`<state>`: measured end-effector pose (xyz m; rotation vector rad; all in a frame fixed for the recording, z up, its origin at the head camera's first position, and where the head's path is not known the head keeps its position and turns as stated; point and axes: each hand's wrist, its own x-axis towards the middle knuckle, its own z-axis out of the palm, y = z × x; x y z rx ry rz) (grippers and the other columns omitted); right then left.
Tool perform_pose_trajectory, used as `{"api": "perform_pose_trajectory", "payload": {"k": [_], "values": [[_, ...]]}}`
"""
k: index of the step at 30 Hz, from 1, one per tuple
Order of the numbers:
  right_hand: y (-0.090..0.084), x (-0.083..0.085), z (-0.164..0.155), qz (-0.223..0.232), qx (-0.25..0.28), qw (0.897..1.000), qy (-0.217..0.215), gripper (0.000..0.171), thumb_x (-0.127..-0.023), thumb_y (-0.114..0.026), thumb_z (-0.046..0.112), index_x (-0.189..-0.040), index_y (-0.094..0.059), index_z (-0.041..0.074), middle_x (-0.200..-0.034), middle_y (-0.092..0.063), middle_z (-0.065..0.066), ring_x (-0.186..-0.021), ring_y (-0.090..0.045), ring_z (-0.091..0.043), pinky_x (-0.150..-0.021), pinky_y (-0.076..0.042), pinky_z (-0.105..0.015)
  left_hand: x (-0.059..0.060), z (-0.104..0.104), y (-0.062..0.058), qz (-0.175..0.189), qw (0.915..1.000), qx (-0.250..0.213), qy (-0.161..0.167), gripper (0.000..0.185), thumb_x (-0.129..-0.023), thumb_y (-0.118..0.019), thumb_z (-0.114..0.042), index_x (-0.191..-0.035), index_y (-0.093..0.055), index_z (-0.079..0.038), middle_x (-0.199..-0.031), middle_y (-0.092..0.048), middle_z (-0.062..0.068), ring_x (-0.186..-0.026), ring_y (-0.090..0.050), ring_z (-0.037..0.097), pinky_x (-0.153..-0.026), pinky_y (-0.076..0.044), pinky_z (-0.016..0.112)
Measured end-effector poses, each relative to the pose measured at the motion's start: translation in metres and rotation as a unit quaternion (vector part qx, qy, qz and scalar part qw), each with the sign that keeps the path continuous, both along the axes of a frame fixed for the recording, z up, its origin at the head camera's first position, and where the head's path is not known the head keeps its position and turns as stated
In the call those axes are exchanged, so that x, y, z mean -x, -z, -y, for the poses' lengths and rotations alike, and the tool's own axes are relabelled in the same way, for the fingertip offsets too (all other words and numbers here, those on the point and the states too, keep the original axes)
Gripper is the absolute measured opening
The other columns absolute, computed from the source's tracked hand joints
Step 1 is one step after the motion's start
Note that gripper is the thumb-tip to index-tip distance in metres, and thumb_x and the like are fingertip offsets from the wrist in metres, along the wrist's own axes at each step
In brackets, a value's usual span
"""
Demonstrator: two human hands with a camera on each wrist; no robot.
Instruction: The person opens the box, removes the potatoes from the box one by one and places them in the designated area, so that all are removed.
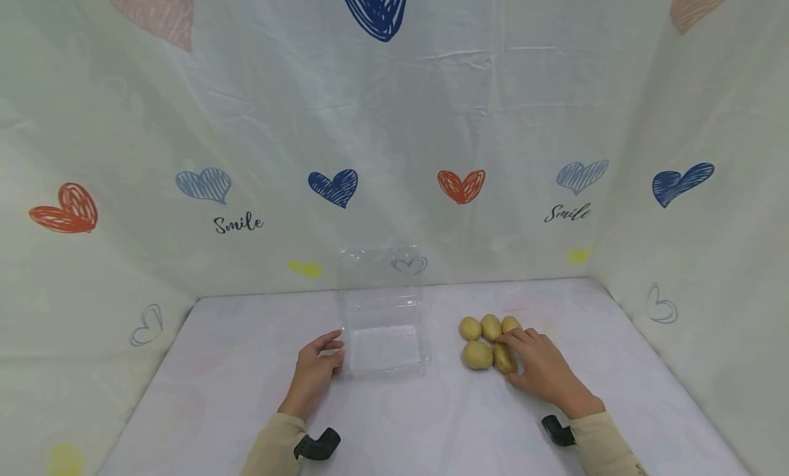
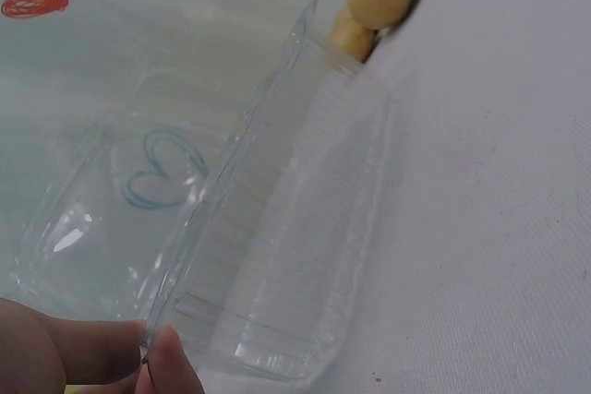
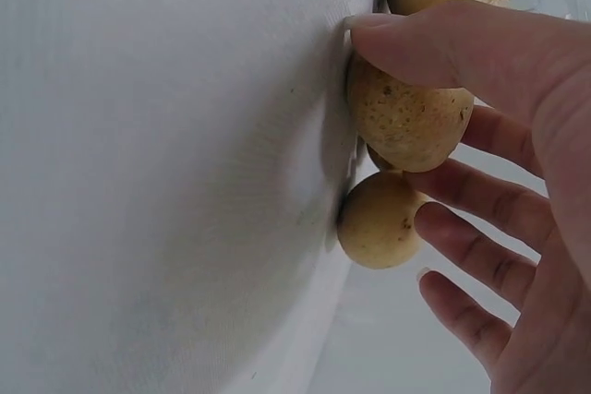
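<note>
A clear plastic clamshell container [image 1: 383, 349] stands open at the table's middle, its lid upright against the backdrop. My left hand [image 1: 335, 353] is at its left side, and in the left wrist view thumb and finger [image 2: 148, 346] pinch the container's rim [image 2: 277, 256]. Several yellow-brown potatoes [image 1: 479, 340] lie in a cluster to the container's right. My right hand [image 1: 513, 349] lies over the cluster's near right. In the right wrist view its thumb [image 3: 434, 43] and fingers curl round one potato [image 3: 406, 126], with another potato [image 3: 374, 220] just beyond.
The white table [image 1: 246, 394] is walled by a pale cloth backdrop [image 1: 394, 154] printed with hearts at the back and both sides. Bare table surface lies in front of the container and to the left of my left hand.
</note>
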<state>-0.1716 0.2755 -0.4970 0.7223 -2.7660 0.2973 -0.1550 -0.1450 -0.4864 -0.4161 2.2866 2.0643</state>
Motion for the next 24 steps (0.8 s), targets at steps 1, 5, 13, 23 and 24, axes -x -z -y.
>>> {"api": "perform_pose_trajectory", "payload": {"k": [1, 5, 13, 23, 24], "values": [[0.0003, 0.0001, -0.0001, -0.001, 0.001, 1.000, 0.000, 0.067, -0.064, -0.098, 0.012, -0.124, -0.071, 0.005, -0.121, -0.070, -0.008, -0.102, -0.063, -0.030, -0.084, -0.055, -0.050, 0.0000, 0.0000, 0.0000, 0.000, 1.0000, 0.000, 0.000, 0.047, -0.100, -0.062, 0.008, -0.146, -0.054, 0.011, -0.128, -0.059, 0.026, -0.080, -0.060, 0.014, -0.065, -0.055, 0.022], [0.0013, 0.0005, 0.0003, -0.007, 0.003, 1.000, 0.000, 0.067, -0.064, -0.099, 0.013, -0.125, -0.071, 0.005, -0.122, -0.070, -0.007, -0.102, -0.063, -0.030, -0.084, -0.056, -0.051, 0.0000, 0.0004, 0.0005, 0.001, 1.0000, -0.001, 0.000, 0.047, -0.100, -0.062, 0.009, -0.146, -0.054, 0.010, -0.129, -0.058, 0.027, -0.080, -0.060, 0.014, -0.065, -0.055, 0.022], [0.0031, -0.0007, 0.0007, -0.008, 0.004, 1.000, -0.001, 0.069, -0.065, -0.100, 0.013, -0.127, -0.070, 0.005, -0.123, -0.069, -0.009, -0.104, -0.064, -0.031, -0.084, -0.056, -0.051, -0.0001, 0.0006, 0.0009, 0.000, 1.0000, 0.000, 0.001, 0.047, -0.100, -0.062, 0.008, -0.146, -0.054, 0.010, -0.129, -0.058, 0.026, -0.081, -0.060, 0.015, -0.067, -0.055, 0.022], [0.0024, -0.0026, 0.0008, -0.016, 0.004, 1.000, -0.011, 0.069, -0.065, -0.100, 0.013, -0.127, -0.070, 0.005, -0.123, -0.068, -0.009, -0.102, -0.064, -0.030, -0.081, -0.056, -0.049, -0.0005, 0.0004, 0.0013, -0.003, 1.0000, 0.001, -0.001, 0.046, -0.100, -0.062, 0.009, -0.145, -0.055, 0.010, -0.127, -0.059, 0.026, -0.079, -0.059, 0.014, -0.066, -0.055, 0.022], [0.0021, -0.0027, 0.0008, -0.016, 0.004, 1.000, -0.012, 0.069, -0.065, -0.100, 0.013, -0.127, -0.070, 0.005, -0.123, -0.068, -0.009, -0.102, -0.064, -0.030, -0.081, -0.056, -0.049, -0.0002, 0.0006, 0.0012, -0.006, 1.0000, -0.001, 0.001, 0.046, -0.100, -0.062, 0.009, -0.145, -0.055, 0.010, -0.128, -0.059, 0.026, -0.079, -0.059, 0.014, -0.066, -0.055, 0.022]]}}
